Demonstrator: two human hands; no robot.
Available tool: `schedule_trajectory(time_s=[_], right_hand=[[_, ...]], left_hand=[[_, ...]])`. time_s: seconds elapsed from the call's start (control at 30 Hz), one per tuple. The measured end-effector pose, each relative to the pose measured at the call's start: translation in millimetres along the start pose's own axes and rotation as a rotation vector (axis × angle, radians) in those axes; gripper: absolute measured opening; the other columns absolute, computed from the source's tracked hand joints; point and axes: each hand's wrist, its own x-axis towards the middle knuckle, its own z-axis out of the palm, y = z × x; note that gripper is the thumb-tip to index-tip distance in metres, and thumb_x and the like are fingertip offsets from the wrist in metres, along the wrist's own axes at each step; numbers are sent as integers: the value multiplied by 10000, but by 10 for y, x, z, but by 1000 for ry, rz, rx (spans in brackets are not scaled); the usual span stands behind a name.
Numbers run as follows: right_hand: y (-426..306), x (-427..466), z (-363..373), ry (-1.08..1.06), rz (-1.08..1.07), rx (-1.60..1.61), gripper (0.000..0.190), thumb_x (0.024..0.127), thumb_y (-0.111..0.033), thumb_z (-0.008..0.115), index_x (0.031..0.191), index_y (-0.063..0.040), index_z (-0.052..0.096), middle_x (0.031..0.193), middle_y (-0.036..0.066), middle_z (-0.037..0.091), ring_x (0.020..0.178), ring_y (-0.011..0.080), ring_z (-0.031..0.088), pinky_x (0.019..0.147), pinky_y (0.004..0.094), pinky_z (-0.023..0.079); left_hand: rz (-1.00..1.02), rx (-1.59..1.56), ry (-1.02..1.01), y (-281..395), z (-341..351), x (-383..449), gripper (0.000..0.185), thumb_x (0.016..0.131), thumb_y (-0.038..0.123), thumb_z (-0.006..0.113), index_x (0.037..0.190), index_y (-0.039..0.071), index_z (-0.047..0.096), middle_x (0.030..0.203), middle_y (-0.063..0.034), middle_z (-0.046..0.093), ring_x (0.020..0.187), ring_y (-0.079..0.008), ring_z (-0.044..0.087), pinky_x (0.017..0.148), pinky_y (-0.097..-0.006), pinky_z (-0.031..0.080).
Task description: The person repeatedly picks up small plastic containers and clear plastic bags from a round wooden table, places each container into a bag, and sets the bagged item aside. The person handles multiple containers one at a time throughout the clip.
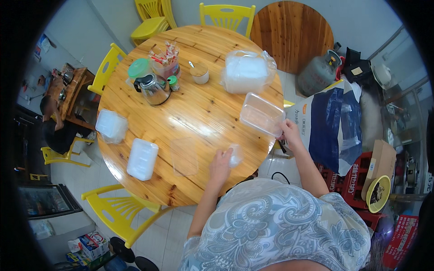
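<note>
My right hand (290, 133) grips the near right corner of a clear plastic food container (261, 113) over the right side of the round wooden table (206, 111). A small translucent round item (235, 155), perhaps a plastic cup, is between the fingers and thumb of my left hand (221, 164) near the table's front edge. Left of that hand lies a flat clear lid (184, 156). A stack of translucent lids or containers (142, 159) rests further left, with a bagged stack (111, 126) behind it. Another bagged stack of containers (248, 71) stands at the back right.
A steel kettle (154, 89), a tub of red-wrapped sticks (166, 66) and a cup with a spoon (200, 73) stand on the table's far left. Yellow chairs (127, 213) surround it. A large bag (325, 125) and a gas cylinder (317, 74) are at right. A person (56, 128) sits at far left.
</note>
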Motion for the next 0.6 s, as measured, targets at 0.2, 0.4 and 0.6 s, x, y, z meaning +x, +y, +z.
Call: schedule_trajectory(time_s=[0.2, 0.4, 0.6], right_hand=[[-176, 202, 119, -39, -62, -157, 262, 911, -257, 663, 836, -15, 595, 807, 36, 626, 636, 118, 614, 501, 261, 521], [-92, 375, 102, 11, -124, -314, 353, 883, -317, 684, 832, 24, 608, 759, 81, 625, 602, 149, 631, 528, 301, 528], [64, 904, 278, -34, -67, -615, 413, 896, -361, 672, 945, 44, 609, 966, 206, 649, 789, 306, 681, 693, 397, 557]], left_hand=[[92, 154, -95, 5, 159, 120, 524, 802, 7, 573, 1301, 165, 547, 1109, -163, 521, 984, -370, 595, 761, -470, 537], [62, 31, 49, -151, 256, 1, 623, 760, -16, 603, 1351, 166, 526, 1125, -154, 522, 1047, -364, 577, 822, -444, 527], [54, 26, 76, -176, 288, -3, 621, 759, -6, 635, 1349, 165, 540, 1099, -143, 530, 1030, -350, 584, 824, -444, 521]])
